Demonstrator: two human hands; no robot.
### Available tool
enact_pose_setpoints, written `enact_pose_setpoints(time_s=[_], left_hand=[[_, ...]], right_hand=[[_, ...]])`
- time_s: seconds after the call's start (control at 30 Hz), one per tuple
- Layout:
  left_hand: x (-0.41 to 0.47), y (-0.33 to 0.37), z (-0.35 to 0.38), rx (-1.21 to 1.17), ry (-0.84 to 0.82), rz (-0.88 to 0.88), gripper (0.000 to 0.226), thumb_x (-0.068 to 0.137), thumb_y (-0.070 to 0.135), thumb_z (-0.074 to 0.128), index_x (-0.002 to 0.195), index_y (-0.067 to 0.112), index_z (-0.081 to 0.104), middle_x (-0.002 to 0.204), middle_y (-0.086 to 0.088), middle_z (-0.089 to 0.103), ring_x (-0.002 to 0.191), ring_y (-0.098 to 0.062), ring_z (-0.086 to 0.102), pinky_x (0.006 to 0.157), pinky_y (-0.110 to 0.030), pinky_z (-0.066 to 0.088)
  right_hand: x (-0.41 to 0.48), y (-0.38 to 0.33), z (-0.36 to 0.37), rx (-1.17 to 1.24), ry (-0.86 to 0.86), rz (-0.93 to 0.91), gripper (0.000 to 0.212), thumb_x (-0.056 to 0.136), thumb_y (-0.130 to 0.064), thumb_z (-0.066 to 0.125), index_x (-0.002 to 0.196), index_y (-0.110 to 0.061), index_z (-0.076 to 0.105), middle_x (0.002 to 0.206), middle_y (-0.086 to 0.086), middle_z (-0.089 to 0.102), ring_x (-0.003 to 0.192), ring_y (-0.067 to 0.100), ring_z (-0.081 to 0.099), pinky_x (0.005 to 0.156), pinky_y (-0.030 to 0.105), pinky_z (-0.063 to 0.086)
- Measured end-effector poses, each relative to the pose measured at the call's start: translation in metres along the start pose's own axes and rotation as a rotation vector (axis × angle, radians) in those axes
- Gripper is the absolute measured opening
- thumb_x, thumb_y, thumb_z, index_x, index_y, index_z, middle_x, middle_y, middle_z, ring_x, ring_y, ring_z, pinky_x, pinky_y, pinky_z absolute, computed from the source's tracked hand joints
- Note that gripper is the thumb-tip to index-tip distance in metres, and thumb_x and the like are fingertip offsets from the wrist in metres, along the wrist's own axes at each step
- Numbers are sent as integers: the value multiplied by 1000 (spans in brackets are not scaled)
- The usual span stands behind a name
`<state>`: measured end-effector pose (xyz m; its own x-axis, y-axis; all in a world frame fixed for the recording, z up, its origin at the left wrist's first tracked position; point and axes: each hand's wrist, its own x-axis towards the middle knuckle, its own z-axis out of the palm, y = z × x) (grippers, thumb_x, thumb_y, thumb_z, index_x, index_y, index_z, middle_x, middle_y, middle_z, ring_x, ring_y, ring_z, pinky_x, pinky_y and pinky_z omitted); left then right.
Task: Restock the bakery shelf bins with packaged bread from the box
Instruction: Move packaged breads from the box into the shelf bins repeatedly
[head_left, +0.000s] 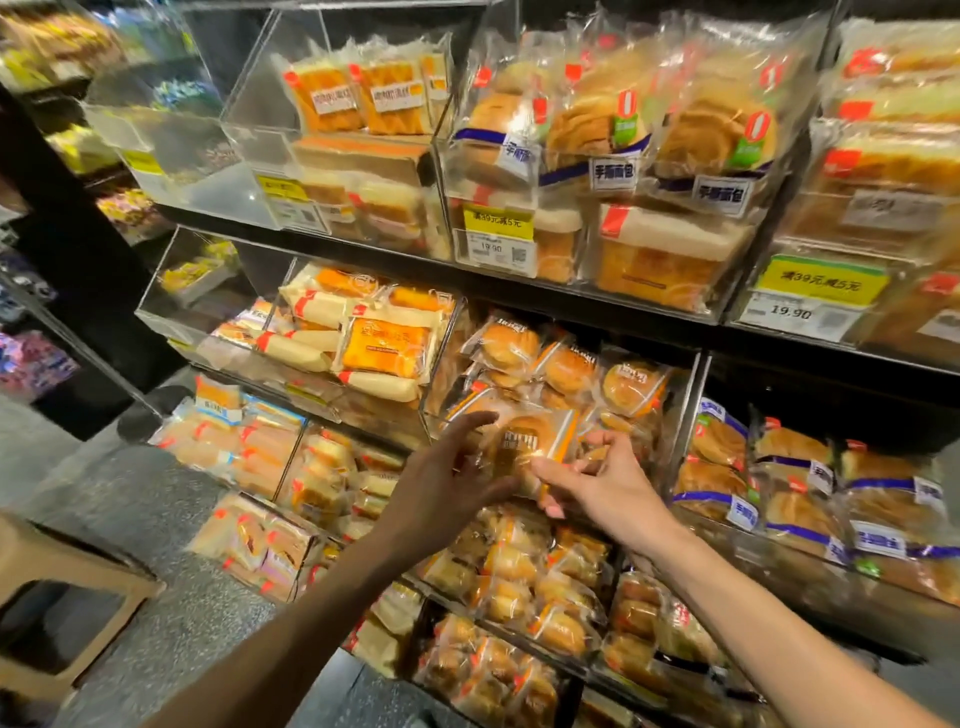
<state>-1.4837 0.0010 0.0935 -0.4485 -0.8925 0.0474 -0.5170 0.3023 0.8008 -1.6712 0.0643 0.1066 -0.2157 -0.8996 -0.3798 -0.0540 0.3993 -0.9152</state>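
- Box (72, 561), cardboard, sits low at the left, well apart from both grips.
- Left grip (457, 470) is released: its fingers are spread, nearly straight, against the left side of the pack (530, 447), steadying it rather than clasping.
- Right grip (592, 480) pinches the pack's lower right edge between thumb and forefinger.
- The pack hangs between them, just before the bin (690, 410). It has glossy clear film, orange trim and one round brown bun inside; its lettering is blurred.
- It is probably best slid in face-up onto the front row, pushed by the film edge so the soft bun is not squashed, and let go once it rests.
- The clear-walled bin already holds many like buns (563, 366), so room looks tight.
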Motion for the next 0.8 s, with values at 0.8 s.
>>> enact_pose_setpoints(time_s=[0.8], left_hand=[[151, -42, -52, 1136, -365, 473, 46, 89, 55, 61, 121, 22, 63, 122, -2, 63, 123, -25, 38, 103, -44, 31]], right_hand=[[123, -23, 96, -517, 464, 148, 36, 91, -29, 72, 120, -14, 57, 114, 5, 68, 106, 23, 63, 95, 40, 52]])
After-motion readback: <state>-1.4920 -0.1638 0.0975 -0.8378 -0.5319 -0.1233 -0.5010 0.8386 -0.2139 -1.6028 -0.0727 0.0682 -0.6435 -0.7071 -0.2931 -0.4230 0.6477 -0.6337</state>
